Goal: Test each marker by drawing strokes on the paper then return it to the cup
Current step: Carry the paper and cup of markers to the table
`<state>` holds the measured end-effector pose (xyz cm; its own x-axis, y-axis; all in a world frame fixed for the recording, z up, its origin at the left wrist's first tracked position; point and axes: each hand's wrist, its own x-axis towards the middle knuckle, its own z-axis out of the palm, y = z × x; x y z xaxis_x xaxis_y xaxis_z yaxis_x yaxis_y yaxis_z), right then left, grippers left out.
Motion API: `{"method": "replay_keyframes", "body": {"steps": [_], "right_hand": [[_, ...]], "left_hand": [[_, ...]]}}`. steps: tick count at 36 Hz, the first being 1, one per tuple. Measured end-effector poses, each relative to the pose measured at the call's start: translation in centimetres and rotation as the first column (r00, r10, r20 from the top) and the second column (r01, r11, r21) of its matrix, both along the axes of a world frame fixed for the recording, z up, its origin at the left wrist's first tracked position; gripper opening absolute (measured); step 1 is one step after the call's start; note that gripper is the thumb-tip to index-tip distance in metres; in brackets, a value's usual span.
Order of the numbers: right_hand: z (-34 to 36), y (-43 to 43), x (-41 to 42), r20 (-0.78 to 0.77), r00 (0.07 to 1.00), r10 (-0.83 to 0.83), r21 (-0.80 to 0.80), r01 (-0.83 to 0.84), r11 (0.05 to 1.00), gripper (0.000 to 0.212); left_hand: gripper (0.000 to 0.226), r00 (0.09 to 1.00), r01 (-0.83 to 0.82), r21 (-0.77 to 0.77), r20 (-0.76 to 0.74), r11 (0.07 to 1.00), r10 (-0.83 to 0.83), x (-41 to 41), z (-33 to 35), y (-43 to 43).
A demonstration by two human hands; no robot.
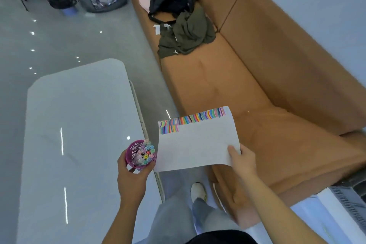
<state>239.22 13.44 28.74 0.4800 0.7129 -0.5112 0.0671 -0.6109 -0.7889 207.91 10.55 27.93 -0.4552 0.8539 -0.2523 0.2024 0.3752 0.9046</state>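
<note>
The cup (130, 152) is gripped by the left hand (131, 176), with fingers curled round its wall, and is held upright. Capped markers (147, 152) are packed inside it, ends up. The paper (196, 144) is pinched at its near right corner by the right hand (240, 161), thumb on top, and is held out flat just right of the cup. Coloured strokes (190, 121) are recorded along its far edge. A white table (79, 115) lies below and left of the left hand. A brown sofa (217, 89) extends beyond the right hand, with clothes (186, 35) heaped at its far end.
</note>
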Motion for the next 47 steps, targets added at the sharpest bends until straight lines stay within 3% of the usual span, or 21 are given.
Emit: {"method": "replay_keyframes", "body": {"steps": [20,29,39,47], "right_hand": [[-3.5,20.1,-15.3,-0.023,0.923,0.384,-0.063,-0.385,0.921,0.02],[-4.2,27.2,-23.2,0.02,0.832,0.555,-0.094,-0.551,0.829,0.012],[-6.5,36.5,-30.8,0.052,0.589,0.807,-0.146,-0.795,0.589,0.018],[-7.2,44.0,-37.0,0.043,0.219,0.975,-0.196,-0.955,0.223,0.017]], "left_hand": [[0.084,0.904,-0.426,-0.097,0.004,0.9,0.428,-11.6,-1.9,6.7],[0.084,0.8,-0.596,-0.124,-0.002,0.793,0.6,-15.4,-1.8,8.6],[0.083,0.59,-0.8,-0.16,-0.027,0.579,0.807,-15.9,-2.2,11.3],[0.082,0.294,-0.943,-0.173,-0.032,0.284,0.955,-12.4,-1.7,15.1]]}}
